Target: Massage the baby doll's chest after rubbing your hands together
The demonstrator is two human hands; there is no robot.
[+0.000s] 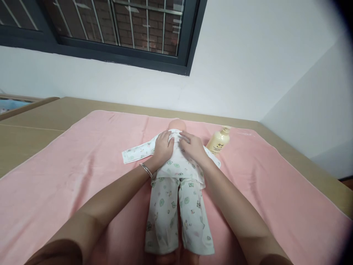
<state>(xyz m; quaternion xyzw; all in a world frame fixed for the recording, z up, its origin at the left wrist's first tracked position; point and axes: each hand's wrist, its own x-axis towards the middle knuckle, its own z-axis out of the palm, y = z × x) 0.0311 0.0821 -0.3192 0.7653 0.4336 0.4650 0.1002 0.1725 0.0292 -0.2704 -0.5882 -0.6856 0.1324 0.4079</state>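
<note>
head camera looks down at a doll (176,127) lying on its back in the middle of a pink towel (68,173). the pants (176,213) are already on both legs. the shirt (179,163) covers the belly, but one sleeve (136,151) lies flat and looks empty. the left hand (163,147) and the right hand (193,145) press flat on the chest near the neck, fingers spread, not gripping anything. it looks like the top is not closed yet. a bottle (219,141) stands just beside the doll.

Two bare forearms, no sleeves, thin silver bangle (146,170) on the left wrist, hands without rings
</note>
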